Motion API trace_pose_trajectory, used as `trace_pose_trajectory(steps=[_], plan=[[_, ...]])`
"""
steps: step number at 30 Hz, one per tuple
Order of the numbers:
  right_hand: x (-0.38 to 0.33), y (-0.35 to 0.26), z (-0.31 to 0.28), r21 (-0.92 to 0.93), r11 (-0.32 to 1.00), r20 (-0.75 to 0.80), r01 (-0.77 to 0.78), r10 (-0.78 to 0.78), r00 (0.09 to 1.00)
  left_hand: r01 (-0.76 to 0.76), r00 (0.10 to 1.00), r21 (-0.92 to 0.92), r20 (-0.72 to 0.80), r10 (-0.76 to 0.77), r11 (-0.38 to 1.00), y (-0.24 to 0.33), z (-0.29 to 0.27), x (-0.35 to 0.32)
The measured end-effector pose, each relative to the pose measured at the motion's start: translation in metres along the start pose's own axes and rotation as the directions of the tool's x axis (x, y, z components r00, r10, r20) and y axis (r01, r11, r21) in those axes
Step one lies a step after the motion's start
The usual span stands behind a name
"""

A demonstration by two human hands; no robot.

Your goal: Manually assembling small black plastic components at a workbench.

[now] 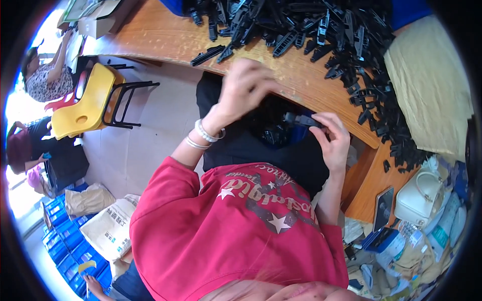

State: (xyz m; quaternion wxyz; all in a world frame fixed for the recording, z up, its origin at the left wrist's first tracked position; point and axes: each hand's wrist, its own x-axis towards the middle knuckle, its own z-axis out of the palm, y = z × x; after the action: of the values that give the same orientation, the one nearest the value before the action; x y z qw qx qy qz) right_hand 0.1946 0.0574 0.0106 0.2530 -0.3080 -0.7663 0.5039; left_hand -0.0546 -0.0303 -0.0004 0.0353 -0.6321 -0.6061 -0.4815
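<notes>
My right hand [331,138] pinches a small dark grey plastic part [300,120] between thumb and fingers, over my lap at the table's front edge. My left hand [246,88], with white bracelets at its wrist, is raised by the table edge, apart from that part. Its fingers are bent and smeared by motion, so whether they hold anything is unclear. Below the hands, shiny black material [273,135] lies in something blue at my lap. A large heap of black plastic parts [286,37] covers the far side of the wooden table [165,35].
Brown paper [432,85] lies right of the heap. A phone [383,208] and a white bag [419,198] are at the right. To the left stands a yellow chair [88,108]; blue crates [70,246] and a sack [111,226] are lower left. Other people work along the left.
</notes>
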Motion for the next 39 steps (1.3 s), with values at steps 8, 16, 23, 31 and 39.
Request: trace_pose_trajectory(steps=[8, 16, 23, 31, 39], plan=[[0.015, 0.016, -0.030, -0.686, 0.727, -0.419, -0.037, -0.353, 0.837, 0.334, 0.943, 0.501, -0.167, -0.289, 0.798, -0.062, -0.069, -0.025], [0.038, 0.051, -0.029, -0.626, 0.779, -0.364, 0.034, -0.331, 0.871, 0.223, 0.922, 0.398, -0.383, -0.060, 0.890, -0.036, -0.059, -0.023], [0.049, 0.067, -0.041, -0.740, 0.663, -0.291, 0.116, -0.470, 0.833, -0.140, 0.989, 0.243, 0.084, 0.123, 0.960, 0.000, 0.030, -0.019], [0.052, 0.072, -0.037, -0.748, 0.655, -0.290, 0.103, -0.463, 0.838, -0.033, 0.999, 0.158, 0.006, 0.033, 0.987, 0.015, 0.090, -0.006], [0.057, 0.077, -0.038, -0.743, 0.654, -0.265, 0.144, -0.485, 0.834, -0.090, 0.981, 0.016, -0.171, 0.091, 0.996, 0.027, 0.065, -0.020]])
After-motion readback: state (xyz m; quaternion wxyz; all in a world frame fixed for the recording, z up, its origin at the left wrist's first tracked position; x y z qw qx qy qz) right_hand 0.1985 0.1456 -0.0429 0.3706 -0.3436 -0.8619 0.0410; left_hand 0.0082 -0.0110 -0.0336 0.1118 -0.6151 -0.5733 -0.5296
